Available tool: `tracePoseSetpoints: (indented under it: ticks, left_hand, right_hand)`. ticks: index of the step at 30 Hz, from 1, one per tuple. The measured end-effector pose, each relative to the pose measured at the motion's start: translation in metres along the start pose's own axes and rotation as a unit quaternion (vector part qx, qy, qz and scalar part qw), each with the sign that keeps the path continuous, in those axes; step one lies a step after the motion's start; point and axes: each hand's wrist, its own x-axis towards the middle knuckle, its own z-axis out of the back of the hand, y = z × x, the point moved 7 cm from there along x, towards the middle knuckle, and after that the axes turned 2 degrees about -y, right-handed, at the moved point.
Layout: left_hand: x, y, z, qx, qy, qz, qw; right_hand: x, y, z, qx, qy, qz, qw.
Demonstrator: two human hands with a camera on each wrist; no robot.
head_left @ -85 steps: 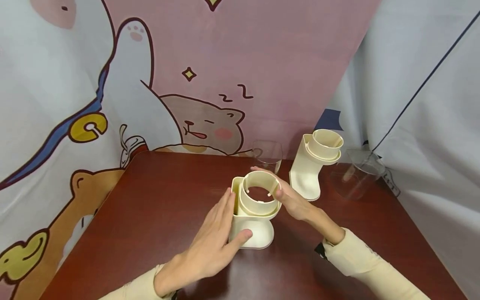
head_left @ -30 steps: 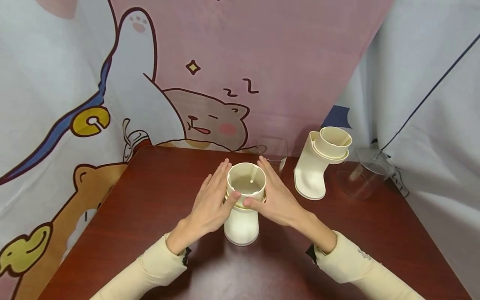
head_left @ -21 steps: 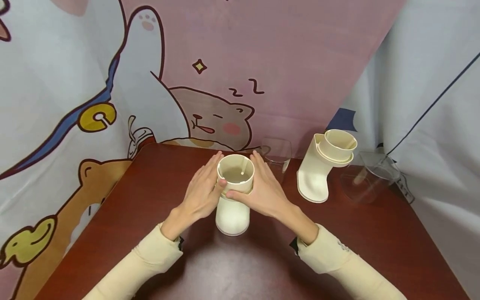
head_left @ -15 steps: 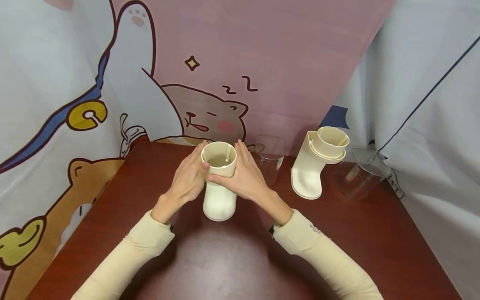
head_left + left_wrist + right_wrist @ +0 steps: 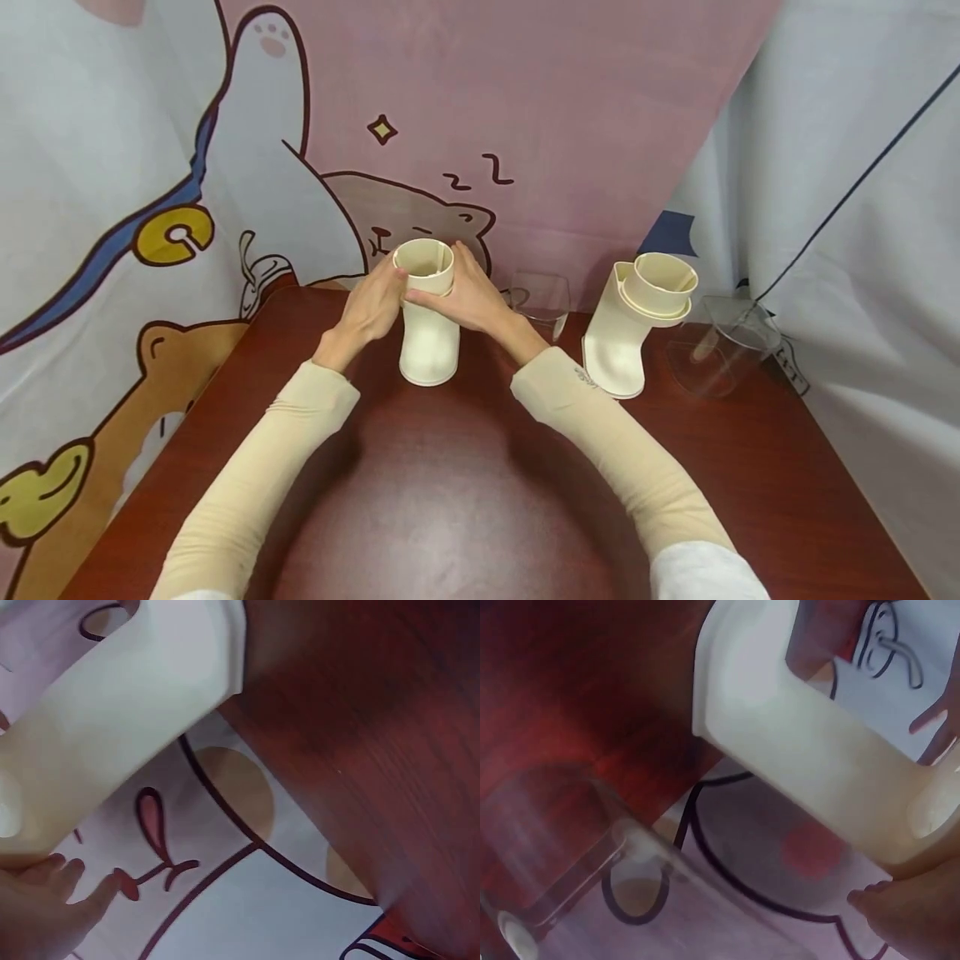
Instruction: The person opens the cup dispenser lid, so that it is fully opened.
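Note:
A cream plastic stand point(image 5: 430, 346) with a round collar on top and a rounded foot is between my two hands, left of the table's middle towards the back. My left hand point(image 5: 372, 300) holds the collar from the left, its thumb on the near side. From the right my right hand point(image 5: 472, 292) grips the same collar, thumb across the front. Most fingertips are hidden behind it. Both wrist views show the stand's column, the left wrist view point(image 5: 127, 712) and the right wrist view point(image 5: 810, 735) alike. Whether the foot touches the table cannot be told.
A matching cream stand point(image 5: 618, 333) stands at the back right. A clear container point(image 5: 542, 300) is near the back edge, close to my right hand. Another clear container point(image 5: 720, 350) sits at the far right. Printed cloth point(image 5: 585, 125) hangs behind the dark red table point(image 5: 450, 500).
The stand has been turned so its foot points towards me, then moved back and left with both hands on it. My thumbs have come onto its near side. The other stand has stayed put.

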Motion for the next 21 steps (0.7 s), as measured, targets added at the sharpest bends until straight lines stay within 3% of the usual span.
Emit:
tracePoseSetpoints:
  ticks: [7,21]
  left_hand:
    - [0.018,0.013,-0.008,-0.004,0.014,0.029,0.9995]
    - [0.016,0.019,-0.01,-0.042,0.024,0.029,0.9984]
  right_hand:
    - [0.021,-0.011,0.001,-0.004,0.006,0.012,0.9999]
    - [0.019,-0.01,-0.002,-0.011,-0.009,0.047,0.9988]
